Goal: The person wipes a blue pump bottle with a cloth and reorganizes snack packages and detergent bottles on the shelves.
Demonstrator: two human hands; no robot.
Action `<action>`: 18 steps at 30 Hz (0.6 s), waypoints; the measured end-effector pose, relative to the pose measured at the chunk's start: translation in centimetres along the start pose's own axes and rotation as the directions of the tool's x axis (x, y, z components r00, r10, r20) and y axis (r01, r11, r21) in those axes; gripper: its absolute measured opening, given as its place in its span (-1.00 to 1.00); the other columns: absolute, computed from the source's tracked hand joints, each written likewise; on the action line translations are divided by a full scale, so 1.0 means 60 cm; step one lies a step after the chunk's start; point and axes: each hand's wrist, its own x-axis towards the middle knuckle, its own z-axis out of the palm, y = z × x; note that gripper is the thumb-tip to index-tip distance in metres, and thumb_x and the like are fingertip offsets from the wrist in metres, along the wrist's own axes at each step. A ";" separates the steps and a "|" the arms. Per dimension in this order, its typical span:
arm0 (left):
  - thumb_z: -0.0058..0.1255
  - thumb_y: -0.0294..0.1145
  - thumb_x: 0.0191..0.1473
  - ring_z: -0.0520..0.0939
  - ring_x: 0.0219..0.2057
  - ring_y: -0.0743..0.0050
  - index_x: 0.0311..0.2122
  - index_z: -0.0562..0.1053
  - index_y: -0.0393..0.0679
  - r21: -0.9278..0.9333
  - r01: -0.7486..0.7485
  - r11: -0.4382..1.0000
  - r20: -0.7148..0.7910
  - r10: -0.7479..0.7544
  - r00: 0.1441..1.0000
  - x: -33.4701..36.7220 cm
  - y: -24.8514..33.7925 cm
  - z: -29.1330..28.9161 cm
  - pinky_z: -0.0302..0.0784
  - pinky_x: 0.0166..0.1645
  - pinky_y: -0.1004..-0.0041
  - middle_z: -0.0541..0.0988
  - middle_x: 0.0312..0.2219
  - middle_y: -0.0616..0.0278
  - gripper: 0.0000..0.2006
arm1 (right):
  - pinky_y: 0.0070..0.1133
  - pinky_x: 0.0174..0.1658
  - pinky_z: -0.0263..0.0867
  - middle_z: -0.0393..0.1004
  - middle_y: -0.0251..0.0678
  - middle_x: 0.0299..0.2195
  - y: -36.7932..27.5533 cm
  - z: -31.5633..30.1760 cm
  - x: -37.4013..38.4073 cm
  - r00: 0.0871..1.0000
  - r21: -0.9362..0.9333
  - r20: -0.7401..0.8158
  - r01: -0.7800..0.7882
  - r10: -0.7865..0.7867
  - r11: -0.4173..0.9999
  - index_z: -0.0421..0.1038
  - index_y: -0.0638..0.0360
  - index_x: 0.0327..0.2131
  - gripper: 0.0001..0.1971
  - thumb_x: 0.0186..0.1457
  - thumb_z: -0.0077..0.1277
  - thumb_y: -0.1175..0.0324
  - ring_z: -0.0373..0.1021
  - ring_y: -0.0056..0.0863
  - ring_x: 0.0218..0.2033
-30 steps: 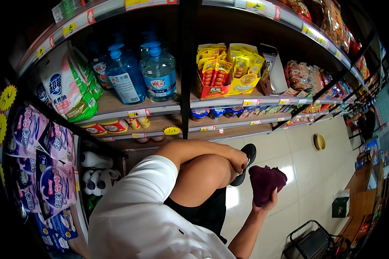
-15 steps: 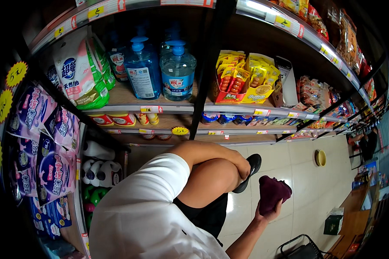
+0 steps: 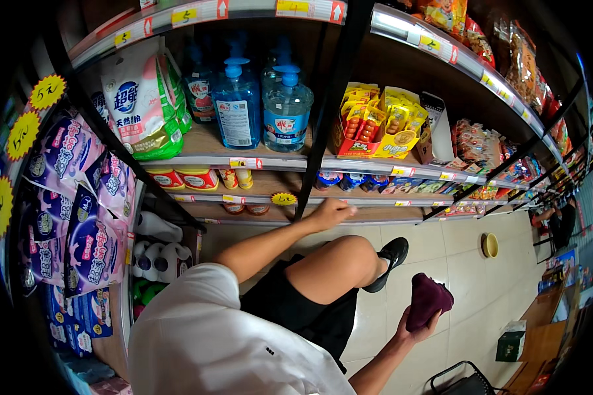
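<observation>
My left hand (image 3: pixel 333 214) is held out over my bent knee, near the lowest shelf edge. Its fingers look curled in, and nothing shows in them. At the lower right, my right hand (image 3: pixel 412 328) grips a folded dark purple cloth (image 3: pixel 428 301) from below, above the tiled floor. Most of the cloth stands up out of the hand. My bare knee (image 3: pixel 339 263) and black shoe (image 3: pixel 394 257) lie between the two hands.
Shelves ahead carry blue pump bottles (image 3: pixel 286 112), a white-and-green detergent bag (image 3: pixel 141 105) and yellow snack boxes (image 3: pixel 392 122). Purple packages (image 3: pixel 95 243) hang at left. A yellow bowl (image 3: pixel 489 245) is on the floor; a black chair (image 3: pixel 464 378) stands at lower right.
My left hand has lifted off my lower leg near the shoe and moved left and up towards the shelf. My right hand keeps hold of the cloth, now turned slightly. The view has shifted a little.
</observation>
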 end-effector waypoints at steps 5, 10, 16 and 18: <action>0.07 -0.28 0.30 0.29 -0.56 0.70 -0.62 0.33 -0.24 0.101 -0.153 0.983 -0.339 0.179 0.924 -0.066 0.185 -0.151 0.23 -0.46 0.45 0.31 -0.68 0.43 -0.55 | -0.13 0.45 -0.02 0.17 -0.02 0.35 0.023 0.048 -0.009 0.997 -0.073 0.077 -0.026 0.032 0.997 0.03 0.29 0.37 -0.30 0.28 0.00 0.17 0.14 -0.05 0.36; 0.11 -0.39 0.25 0.54 -0.35 0.40 -0.32 0.44 -0.24 0.469 -0.203 0.860 -0.616 0.483 0.622 -0.028 0.246 -0.267 0.46 -0.22 0.38 0.55 -0.36 0.19 -0.85 | -0.09 0.45 -0.04 0.17 0.00 0.35 0.098 0.134 0.014 0.940 -0.149 0.278 -0.160 0.196 0.976 0.03 0.26 0.38 -0.28 0.27 0.00 0.15 0.12 -0.01 0.37; 0.12 -0.43 0.19 0.42 0.26 -0.15 0.28 0.05 -0.31 0.508 -0.055 0.860 -0.667 0.433 0.607 0.068 0.313 -0.319 0.38 0.30 0.13 0.34 0.23 -0.30 -0.34 | -0.11 0.40 0.09 0.21 0.00 0.33 0.259 0.167 0.062 0.806 -0.217 0.309 -0.458 0.505 0.862 0.05 0.28 0.36 -0.29 0.22 0.05 0.24 0.19 -0.01 0.34; 0.14 -0.30 0.18 0.50 0.18 -0.20 0.24 0.15 -0.35 0.523 0.173 0.834 -0.685 0.291 0.668 0.084 0.344 -0.321 0.44 0.23 0.14 0.44 0.14 -0.32 -0.37 | -0.16 0.38 0.15 0.28 0.01 0.28 0.308 0.188 0.062 0.775 -0.226 0.310 -0.503 0.551 0.834 0.07 0.30 0.35 -0.28 0.18 0.11 0.30 0.27 -0.04 0.28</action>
